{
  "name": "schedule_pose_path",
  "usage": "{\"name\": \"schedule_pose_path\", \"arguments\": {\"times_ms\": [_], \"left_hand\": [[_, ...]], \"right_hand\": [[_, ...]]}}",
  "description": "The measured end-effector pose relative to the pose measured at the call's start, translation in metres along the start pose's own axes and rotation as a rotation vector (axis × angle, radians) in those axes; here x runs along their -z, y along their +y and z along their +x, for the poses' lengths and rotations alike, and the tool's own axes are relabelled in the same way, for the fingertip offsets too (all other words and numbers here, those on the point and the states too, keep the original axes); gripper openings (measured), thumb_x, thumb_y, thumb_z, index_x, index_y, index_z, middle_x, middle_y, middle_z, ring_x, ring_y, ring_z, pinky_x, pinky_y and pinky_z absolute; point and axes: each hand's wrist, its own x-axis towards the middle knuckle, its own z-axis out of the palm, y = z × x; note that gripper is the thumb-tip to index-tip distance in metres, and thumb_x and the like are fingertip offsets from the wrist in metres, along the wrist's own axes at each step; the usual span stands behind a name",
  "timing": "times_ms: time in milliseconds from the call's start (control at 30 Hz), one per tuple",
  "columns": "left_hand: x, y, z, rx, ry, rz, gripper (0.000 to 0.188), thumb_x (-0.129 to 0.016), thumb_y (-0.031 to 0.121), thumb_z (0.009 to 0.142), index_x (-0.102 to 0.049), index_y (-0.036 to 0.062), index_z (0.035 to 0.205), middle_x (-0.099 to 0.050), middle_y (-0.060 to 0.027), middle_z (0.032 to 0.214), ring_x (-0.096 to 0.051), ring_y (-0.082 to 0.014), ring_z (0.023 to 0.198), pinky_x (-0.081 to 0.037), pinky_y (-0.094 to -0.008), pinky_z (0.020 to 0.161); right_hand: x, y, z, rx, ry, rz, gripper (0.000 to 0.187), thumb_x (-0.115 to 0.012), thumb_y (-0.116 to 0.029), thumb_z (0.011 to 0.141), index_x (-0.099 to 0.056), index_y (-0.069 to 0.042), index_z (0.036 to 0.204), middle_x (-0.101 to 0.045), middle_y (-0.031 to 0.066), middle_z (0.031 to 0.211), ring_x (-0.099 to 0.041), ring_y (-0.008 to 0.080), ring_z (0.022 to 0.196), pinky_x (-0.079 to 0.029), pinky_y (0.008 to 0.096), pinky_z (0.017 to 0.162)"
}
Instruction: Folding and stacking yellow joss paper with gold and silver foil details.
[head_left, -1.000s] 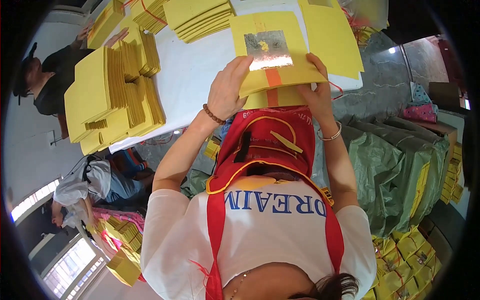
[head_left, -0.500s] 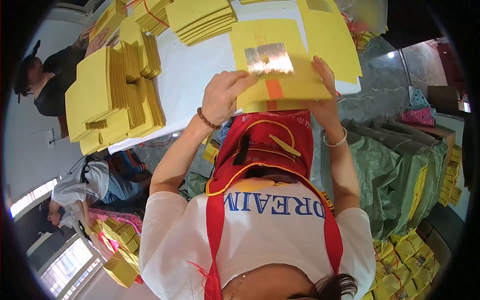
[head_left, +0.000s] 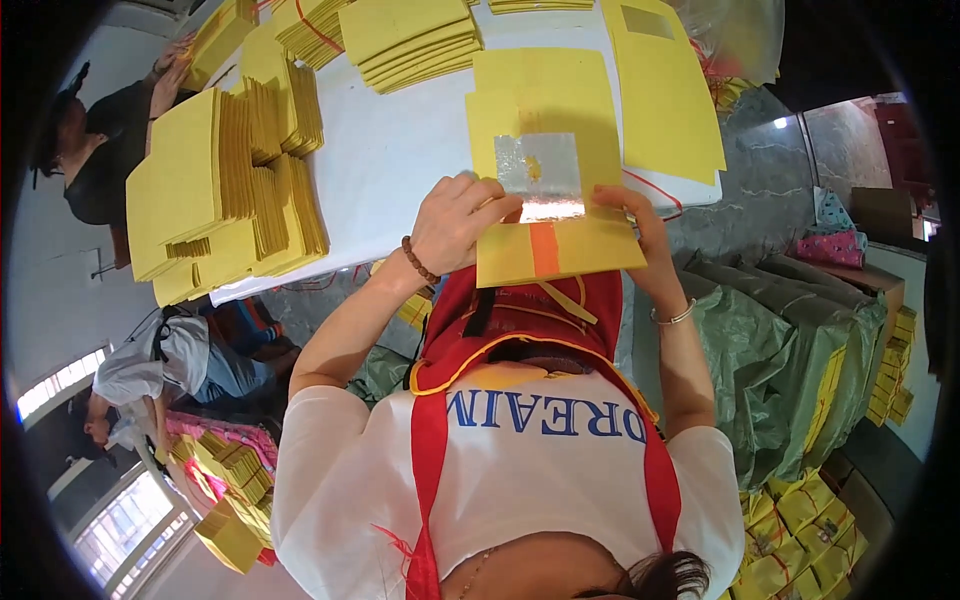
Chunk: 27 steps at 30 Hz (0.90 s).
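Observation:
A sheet of yellow joss paper [head_left: 600, 245] with an orange stripe and a shiny silver foil square hangs over the table's near edge, in front of my red apron [head_left: 590, 335]. My left hand [head_left: 455, 222] is closed on its left side, fingertips beside the foil. At the right side, my right hand [head_left: 645, 235] grips the edge, thumb and palm partly hidden by the paper. Beyond it, more yellow paper [head_left: 545, 85] lies flat on the table, its near part covered. Whether I hold one sheet or several, I cannot tell.
Thick stacks of folded yellow paper [head_left: 185, 165] stand on the white-covered table [head_left: 385, 150] at left, with tied bundles behind. Larger yellow sheets [head_left: 665, 110] lie at right. One person [head_left: 120, 150] works across at far left, another [head_left: 180, 360] sits lower left. Green-wrapped piles [head_left: 750, 340] stand at right.
Both hands have moved nearer to me, bringing the held paper down past the table edge. The foil square lies closer too, and more yellow paper shows behind it.

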Motion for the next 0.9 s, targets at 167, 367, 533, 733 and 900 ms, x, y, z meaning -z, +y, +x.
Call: {"name": "schedule_pose_path", "arguments": {"times_ms": [167, 367, 533, 733, 900], "left_hand": [[0.001, 0.004, 0.001, 0.023, 0.062, 0.071, 0.029, -0.063, 0.017, 0.069, -0.063, 0.0108, 0.098, -0.059, -0.0013, 0.092, -0.052, -0.0196, 0.075, -0.039, -0.0314, 0.065], [-0.01, 0.019, 0.013, -0.015, 0.067, 0.167, 0.028, -0.064, 0.019, 0.067, -0.061, 0.0103, 0.094, -0.057, -0.0006, 0.087, -0.051, -0.0192, 0.08, -0.036, -0.0326, 0.067], [-0.014, 0.024, 0.024, -0.133, -0.122, -0.053, 0.037, -0.064, 0.02, 0.068, -0.06, 0.0098, 0.103, -0.057, -0.003, 0.094, -0.052, -0.021, 0.083, -0.036, -0.0361, 0.072], [-0.015, -0.024, 0.046, 0.349, 0.539, -0.135, 0.068, -0.055, 0.046, 0.084, -0.033, 0.0084, 0.136, -0.053, -0.0146, 0.118, -0.046, -0.0289, 0.113, -0.03, -0.0417, 0.098], [-0.001, -0.051, 0.065, 0.341, 0.621, -0.944, 0.072, -0.027, 0.058, 0.092, -0.019, 0.0051, 0.141, -0.05, -0.0152, 0.125, -0.041, -0.0241, 0.121, -0.026, -0.04, 0.102]], "right_hand": [[-0.002, 0.003, -0.01, 0.106, 0.193, -0.352, 0.05, -0.065, -0.013, 0.081, -0.044, -0.005, 0.126, -0.05, 0.0105, 0.123, -0.049, 0.0224, 0.112, -0.039, 0.0355, 0.095], [-0.029, -0.036, -0.042, -0.387, 0.365, 1.277, 0.046, -0.053, -0.022, 0.091, -0.037, -0.005, 0.131, -0.045, 0.0107, 0.131, -0.051, 0.0241, 0.114, -0.043, 0.0354, 0.091], [-0.022, -0.039, -0.033, -0.476, 0.447, 1.028, 0.039, -0.049, -0.011, 0.091, -0.04, -0.004, 0.129, -0.049, 0.0093, 0.127, -0.053, 0.0202, 0.111, -0.044, 0.0348, 0.093], [-0.005, -0.045, -0.023, -0.103, 0.457, 0.745, 0.028, -0.05, 0.002, 0.087, -0.054, -0.001, 0.114, -0.059, 0.0055, 0.107, -0.056, 0.0146, 0.102, -0.044, 0.0292, 0.086], [-0.002, -0.056, 0.0, 0.085, 0.375, 0.19, 0.026, -0.053, 0.002, 0.088, -0.057, 0.001, 0.113, -0.06, 0.0069, 0.109, -0.056, 0.0127, 0.1, -0.043, 0.0253, 0.086]]}}
